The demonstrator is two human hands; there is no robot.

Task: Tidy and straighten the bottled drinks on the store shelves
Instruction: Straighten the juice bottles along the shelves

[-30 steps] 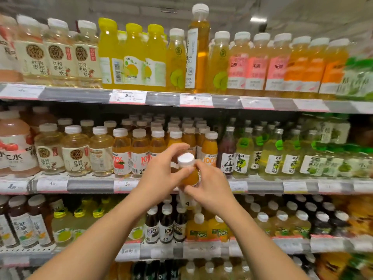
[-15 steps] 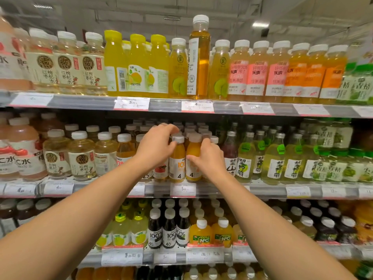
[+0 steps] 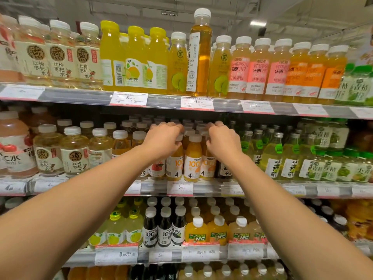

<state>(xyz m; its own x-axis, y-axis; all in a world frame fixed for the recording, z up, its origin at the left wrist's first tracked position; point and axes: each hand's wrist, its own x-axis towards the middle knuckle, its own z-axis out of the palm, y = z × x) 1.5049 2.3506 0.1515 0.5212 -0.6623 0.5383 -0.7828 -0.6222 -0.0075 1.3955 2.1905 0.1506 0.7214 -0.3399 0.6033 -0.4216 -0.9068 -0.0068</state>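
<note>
On the middle shelf stands a front row of small orange juice bottles with white caps and "100" labels. My left hand curls over the cap and neck of the left orange juice bottle. My right hand curls over the top of the right orange juice bottle. Between both hands one orange juice bottle stands upright and untouched, its label facing out. More caps of the same kind show behind my fingers; the necks under my hands are hidden.
Pale tea bottles stand left of my hands, green-labelled glass bottles to the right. The top shelf holds yellow and orange drinks, with one taller amber bottle sticking up. Dark juice bottles fill the lower shelf.
A second ago both hands held one orange juice bottle in front of the shelf. It now stands in the front row, and my hands have moved onto its two neighbours.
</note>
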